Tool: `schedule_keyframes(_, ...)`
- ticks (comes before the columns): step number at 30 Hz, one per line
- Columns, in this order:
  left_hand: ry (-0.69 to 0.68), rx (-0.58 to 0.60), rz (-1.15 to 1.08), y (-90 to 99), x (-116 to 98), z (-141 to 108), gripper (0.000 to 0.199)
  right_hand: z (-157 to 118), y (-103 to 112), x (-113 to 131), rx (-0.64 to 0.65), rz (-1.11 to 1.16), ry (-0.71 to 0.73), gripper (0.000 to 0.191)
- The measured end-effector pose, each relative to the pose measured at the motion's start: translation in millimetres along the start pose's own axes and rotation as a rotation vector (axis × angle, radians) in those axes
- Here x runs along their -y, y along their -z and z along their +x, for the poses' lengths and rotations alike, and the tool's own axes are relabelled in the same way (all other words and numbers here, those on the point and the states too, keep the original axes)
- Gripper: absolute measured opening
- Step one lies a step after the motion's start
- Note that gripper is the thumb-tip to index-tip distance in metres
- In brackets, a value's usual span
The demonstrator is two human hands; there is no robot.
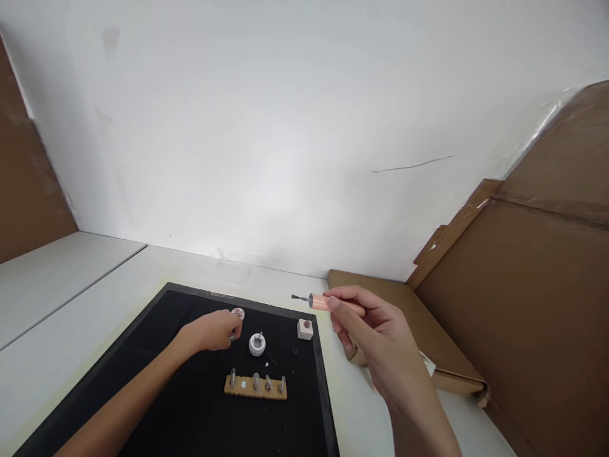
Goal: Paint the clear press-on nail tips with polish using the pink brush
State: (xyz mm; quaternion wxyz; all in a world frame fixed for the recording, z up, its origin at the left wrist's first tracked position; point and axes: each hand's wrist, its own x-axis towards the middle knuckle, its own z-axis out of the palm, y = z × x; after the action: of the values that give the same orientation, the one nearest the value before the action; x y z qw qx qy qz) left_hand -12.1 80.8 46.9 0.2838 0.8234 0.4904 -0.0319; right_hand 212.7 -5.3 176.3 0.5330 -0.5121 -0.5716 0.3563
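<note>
My right hand grips a nail polish brush by its peach-coloured cap. The dark bristle tip points left, above the mat's right back corner. Over the black mat, my left hand is closed, and a small greyish piece shows under its fingers, too hidden to name. Just behind those fingers sits a small white round container, partly covered. To the right of the left hand stands a white jar with grey matter inside. A tan strip in front carries several upright clear pegs and a white dot.
Near the mat's right edge sits a small white box with a reddish spot on top. A flat cardboard box lies beyond my right hand. Cardboard panels flank the white wall. Small bits lie on the black mat.
</note>
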Motion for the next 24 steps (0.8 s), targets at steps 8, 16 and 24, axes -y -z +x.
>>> schedule_keyframes(8,-0.125,-0.290,-0.447,19.3,0.0,-4.1,0.016,2.9,0.7,-3.1,0.004,-0.008,0.002,0.027)
schedule_keyframes(16,-0.191,-0.480,-0.849,32.9,-25.9,-28.9,0.019,4.8,0.5,-2.4,0.025,-0.020,0.027,0.025)
schedule_keyframes(24,-0.369,-0.576,-1.005,40.2,-50.0,-61.0,0.014,-1.1,-8.0,-0.6,0.005,0.060,0.006,0.027)
